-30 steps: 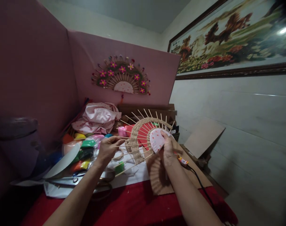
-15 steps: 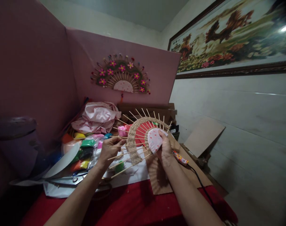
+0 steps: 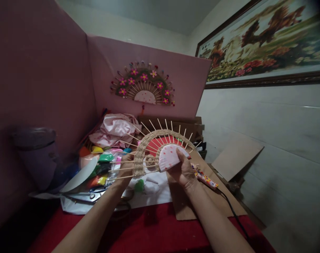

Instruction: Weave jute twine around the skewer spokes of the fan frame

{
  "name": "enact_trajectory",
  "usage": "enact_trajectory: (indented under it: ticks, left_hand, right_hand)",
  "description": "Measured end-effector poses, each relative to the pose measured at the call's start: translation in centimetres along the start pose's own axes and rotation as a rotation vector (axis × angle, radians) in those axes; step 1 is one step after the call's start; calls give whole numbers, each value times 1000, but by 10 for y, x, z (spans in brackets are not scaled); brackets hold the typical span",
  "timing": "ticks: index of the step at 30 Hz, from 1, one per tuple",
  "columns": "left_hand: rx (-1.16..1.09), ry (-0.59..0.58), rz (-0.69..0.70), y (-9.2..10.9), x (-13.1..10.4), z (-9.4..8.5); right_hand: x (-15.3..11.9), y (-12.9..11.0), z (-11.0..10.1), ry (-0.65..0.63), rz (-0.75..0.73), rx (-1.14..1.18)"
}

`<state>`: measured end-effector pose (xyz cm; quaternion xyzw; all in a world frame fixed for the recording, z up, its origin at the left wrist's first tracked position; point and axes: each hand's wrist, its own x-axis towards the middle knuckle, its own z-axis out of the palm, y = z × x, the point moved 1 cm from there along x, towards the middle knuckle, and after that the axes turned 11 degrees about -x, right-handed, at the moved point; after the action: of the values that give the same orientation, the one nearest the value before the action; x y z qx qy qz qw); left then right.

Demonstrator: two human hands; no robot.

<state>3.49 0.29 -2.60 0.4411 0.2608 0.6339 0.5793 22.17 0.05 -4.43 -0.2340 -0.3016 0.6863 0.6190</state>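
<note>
My right hand (image 3: 185, 170) grips a half-round fan frame by its base, thumb on the white fabric half-disc (image 3: 170, 157) dotted with red. Thin wooden sticks radiate from that base through a woven twine band (image 3: 139, 154). Behind the sticks at the fan's left end is my left hand (image 3: 127, 165); its fingers are mostly hidden, so I cannot tell whether they hold a stick. A ball of twine (image 3: 150, 161) shows through the gap between the band and the base.
Bags of coloured clay (image 3: 106, 158), scissors (image 3: 93, 196) and pink fabric (image 3: 115, 128) lie left. A flower-patterned glue gun (image 3: 206, 180) with a black cord rests on cardboard (image 3: 179, 207) at right. A finished flowered fan (image 3: 144, 84) hangs on the pink panel behind.
The fan has turned, its left-end sticks now pointing level to the left. My left hand has gone from pinching near the stick tips to behind the sticks. The view has shifted slightly left.
</note>
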Motion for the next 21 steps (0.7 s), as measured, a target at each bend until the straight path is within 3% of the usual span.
enact_trajectory:
  ticks: [4,7,11,15,19,21]
  left_hand:
    - [48,5,110,-13,4,-15]
    - [67,5,126,-25,7,-21]
    - [284,-75,184,-30,7,-20]
    - [451,-86,264,-22,1,-9]
    - [245,-167,196,-14,-5,6]
    - [98,-128,126,-13,-6,10]
  right_hand:
    - [-6,8,3,-244,79,-91]
    - [-5,19,1,-287,70,-153]
    - [-4,30,3,-321,73,-161]
    - [-6,33,9,-274,24,-132]
    - [-9,29,12,-181,-18,-49]
    - [-11,27,13,-157,-2,-10]
